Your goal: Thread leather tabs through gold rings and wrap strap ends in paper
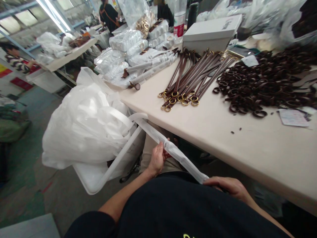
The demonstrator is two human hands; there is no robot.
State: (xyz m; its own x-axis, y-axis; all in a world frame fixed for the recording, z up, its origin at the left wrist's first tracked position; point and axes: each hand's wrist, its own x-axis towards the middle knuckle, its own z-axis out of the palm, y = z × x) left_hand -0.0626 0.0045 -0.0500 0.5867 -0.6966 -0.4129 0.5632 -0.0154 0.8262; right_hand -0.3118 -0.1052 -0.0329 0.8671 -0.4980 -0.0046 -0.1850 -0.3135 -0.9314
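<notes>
pinching a white sleeve (187,162) between thumb and fingers of the left hand (157,160); gripping its lower end in the right hand (229,185), with fingertips partly hidden. stretched from hand to hand, then onward past the left hand toward the white bag (74,125). no telling the contents. best held lightly taut, without twisting or creasing the thin material. better to slide the left hand along gently than to tug, and to avoid snagging on the table (260,145) just beyond both hands, or on the brown straps (195,77) farther out.

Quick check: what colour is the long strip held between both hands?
The strip is white; it shows in the head view.
</notes>
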